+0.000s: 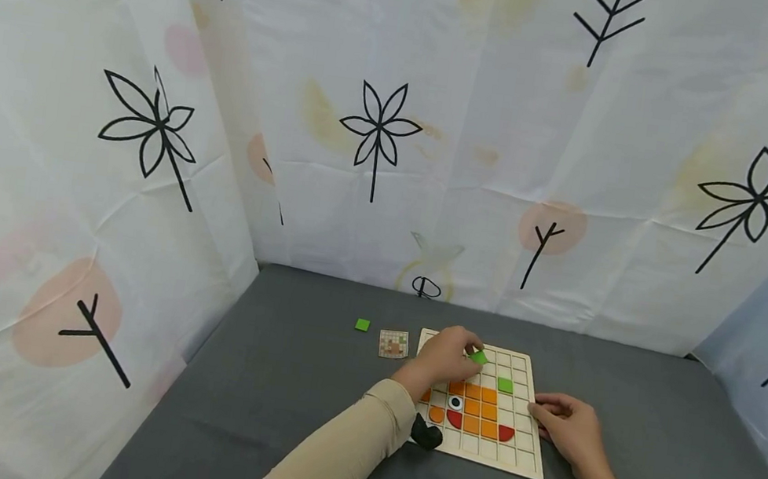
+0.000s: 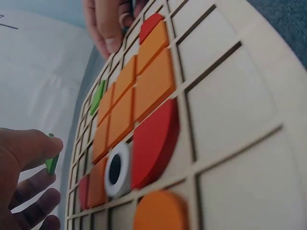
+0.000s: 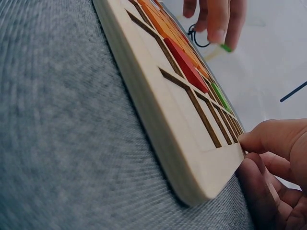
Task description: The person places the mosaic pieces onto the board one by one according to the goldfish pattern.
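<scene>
My left hand (image 1: 443, 357) is over the far part of a wooden grid board (image 1: 524, 459). It pinches a small green square tile (image 2: 52, 162) between thumb and fingers, raised off the board in the left wrist view. At the board's right edge, my right hand (image 1: 570, 428) grips the rim, its thumb (image 3: 259, 136) at the top edge and the other fingers curled beside it. Set in the grid are orange square tiles (image 1: 472, 408), red rounded pieces (image 1: 506, 434), an eye piece (image 1: 455, 402), an orange round piece (image 1: 436, 414) and another green tile (image 1: 505, 384).
Left of the board on the grey tabletop (image 1: 254, 383) lie a small pattern card (image 1: 393, 344) and a loose green tile (image 1: 362, 325). A white printed curtain (image 1: 457, 224) hangs behind the table and along its sides.
</scene>
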`<act>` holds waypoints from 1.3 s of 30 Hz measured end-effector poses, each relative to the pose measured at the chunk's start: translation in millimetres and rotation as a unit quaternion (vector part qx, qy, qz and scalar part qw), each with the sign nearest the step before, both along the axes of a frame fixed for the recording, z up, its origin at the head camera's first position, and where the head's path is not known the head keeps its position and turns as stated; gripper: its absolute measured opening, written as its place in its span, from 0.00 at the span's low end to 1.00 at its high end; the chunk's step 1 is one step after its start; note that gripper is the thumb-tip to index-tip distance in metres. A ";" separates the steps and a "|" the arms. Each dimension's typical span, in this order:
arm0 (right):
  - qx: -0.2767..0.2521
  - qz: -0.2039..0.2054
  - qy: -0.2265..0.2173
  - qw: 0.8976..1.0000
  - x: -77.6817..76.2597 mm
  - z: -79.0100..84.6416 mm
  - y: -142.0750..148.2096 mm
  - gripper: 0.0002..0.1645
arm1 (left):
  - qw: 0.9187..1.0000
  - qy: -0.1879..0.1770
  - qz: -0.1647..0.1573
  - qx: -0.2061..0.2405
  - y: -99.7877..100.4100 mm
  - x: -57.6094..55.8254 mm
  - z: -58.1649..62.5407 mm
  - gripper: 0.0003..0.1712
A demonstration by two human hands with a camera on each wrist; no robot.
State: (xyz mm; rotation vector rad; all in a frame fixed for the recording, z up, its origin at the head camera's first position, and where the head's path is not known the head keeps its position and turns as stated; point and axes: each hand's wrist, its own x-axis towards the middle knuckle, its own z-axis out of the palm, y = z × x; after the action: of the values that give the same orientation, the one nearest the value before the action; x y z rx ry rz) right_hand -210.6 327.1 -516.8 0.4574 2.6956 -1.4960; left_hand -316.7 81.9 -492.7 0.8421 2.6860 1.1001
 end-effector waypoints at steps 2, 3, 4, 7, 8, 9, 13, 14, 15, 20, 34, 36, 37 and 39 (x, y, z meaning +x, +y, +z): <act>-0.003 0.001 -0.001 1.000 0.2 0.1 0.0 0.27 | 1.000 0.004 -0.002 -0.011 6.6 0.4 -4.7 0.18; -0.002 0.002 -0.002 1.000 0.1 0.0 0.0 0.27 | 1.000 0.007 -0.004 -0.016 9.5 0.9 -6.8 0.18; -0.001 0.001 -0.001 1.000 0.2 0.0 -0.1 0.27 | 1.000 0.010 -0.007 -0.020 12.3 1.5 -8.2 0.18; 0.004 -0.001 0.003 1.000 0.0 -0.9 -0.2 0.27 | 1.000 0.014 -0.008 -0.027 19.4 3.7 -10.9 0.18; 0.005 0.001 0.005 1.000 -0.1 -1.3 -0.4 0.27 | 0.999 0.016 -0.008 -0.029 21.3 4.3 -11.4 0.18; 0.006 0.000 0.006 1.000 -0.2 -1.5 -0.8 0.27 | 0.999 0.016 -0.006 -0.030 23.2 4.8 -12.0 0.18; 0.009 0.003 0.012 1.000 0.6 -2.0 -1.8 0.27 | 0.999 0.026 0.001 -0.047 30.3 4.9 -15.6 0.17; 0.010 0.003 0.014 1.000 1.1 -1.8 -2.2 0.27 | 0.998 0.028 0.001 -0.051 31.7 4.6 -16.7 0.17; 0.010 0.002 0.015 1.000 1.4 -1.6 -2.5 0.27 | 0.998 0.031 0.000 -0.055 33.0 4.3 -17.8 0.16; 0.011 0.003 0.018 1.000 2.5 -0.5 -3.0 0.27 | 0.997 0.041 -0.001 -0.061 36.0 2.3 -21.7 0.17; 0.012 -0.001 0.017 1.000 1.3 0.7 0.6 0.26 | 0.999 0.038 -0.001 -0.035 33.1 3.2 -18.3 0.13; 0.010 -0.003 0.015 1.000 1.5 0.4 -0.2 0.26 | 0.999 0.035 -0.002 -0.038 34.2 4.3 -19.2 0.12; 0.009 -0.003 0.015 1.000 1.5 0.2 -0.6 0.26 | 0.998 0.036 -0.002 -0.042 35.1 5.1 -19.8 0.12; 0.007 -0.003 0.014 1.000 1.6 -0.2 -1.3 0.27 | 0.998 0.038 0.001 -0.047 36.3 6.5 -19.8 0.11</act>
State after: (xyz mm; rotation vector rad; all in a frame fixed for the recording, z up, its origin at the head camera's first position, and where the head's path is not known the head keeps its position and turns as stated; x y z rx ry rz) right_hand -209.0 325.8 -517.1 0.4474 2.7310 -1.4962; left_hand -310.2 118.2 -512.5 0.8818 2.7767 0.9528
